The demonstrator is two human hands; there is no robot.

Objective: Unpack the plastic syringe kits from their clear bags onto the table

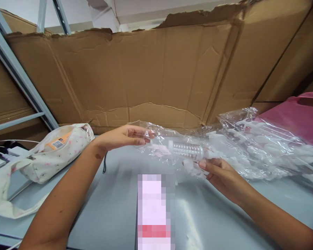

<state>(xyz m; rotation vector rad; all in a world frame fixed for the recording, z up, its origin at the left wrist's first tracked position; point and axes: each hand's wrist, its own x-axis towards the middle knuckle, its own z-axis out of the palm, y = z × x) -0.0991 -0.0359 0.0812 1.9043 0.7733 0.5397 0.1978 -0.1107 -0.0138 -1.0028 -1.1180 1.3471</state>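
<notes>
My left hand (pixel 125 136) pinches the mouth of a clear plastic bag (pixel 172 146) between closed fingers, above the middle of the worktop (pixel 114 208). My right hand (pixel 221 175) grips the bag from below, beneath a ribbed clear tube (pixel 186 150) inside. A floral pouch (pixel 59 149) lies at the left edge.

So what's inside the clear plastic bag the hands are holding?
The clear plastic bag holds many small white plastic parts, and a ribbed see-through tube shows near the right hand. The left hand pinches the bag's edge. Crinkles and glare hide the parts' exact shapes.
</notes>
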